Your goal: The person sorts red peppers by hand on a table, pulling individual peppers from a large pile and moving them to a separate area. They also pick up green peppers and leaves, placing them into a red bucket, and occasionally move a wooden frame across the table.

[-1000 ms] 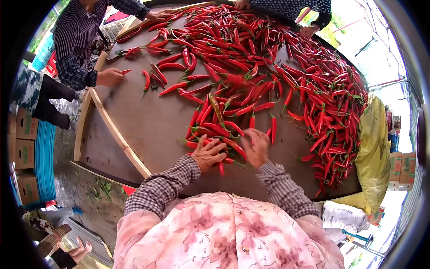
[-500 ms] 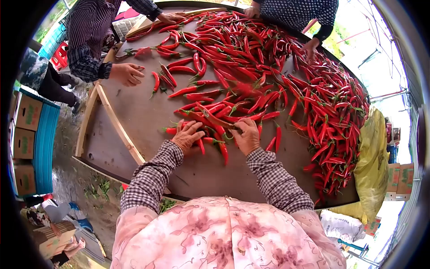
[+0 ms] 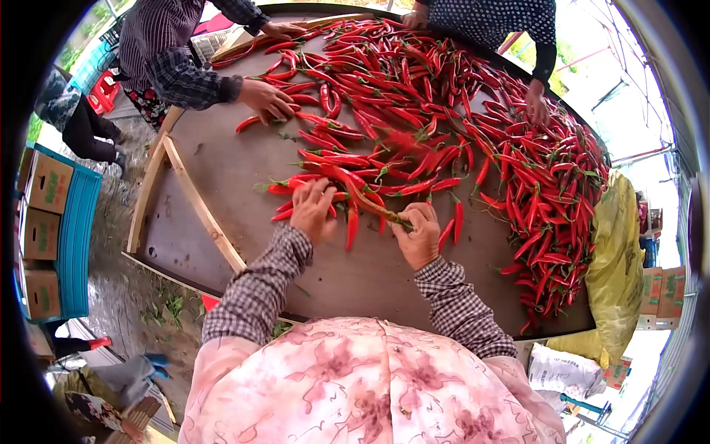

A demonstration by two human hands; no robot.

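My right hand (image 3: 418,235) pinches the stem end of a long chili pepper (image 3: 364,198). That pepper looks brownish toward the stem, and its body slants up and left over other red peppers. Close by on the left, my left hand (image 3: 314,209) rests with its fingers stretched over several red peppers at the near edge of the pile (image 3: 399,159); one pepper (image 3: 352,226) lies just beside it. What lies under the left palm is hidden. All of this is on a brown tabletop (image 3: 355,285).
A co-worker's hand (image 3: 266,100) reaches over peppers at the upper left; another's hand (image 3: 536,103) touches the heap at the upper right. A wooden strip (image 3: 203,203) borders the left side. A yellow bag (image 3: 617,266) hangs at the right edge, and cartons (image 3: 41,237) stand at far left.
My right hand has moved slightly right and down with the pepper's stem end. My left hand has shifted up and right. The left co-worker's hand has moved right onto the peppers.
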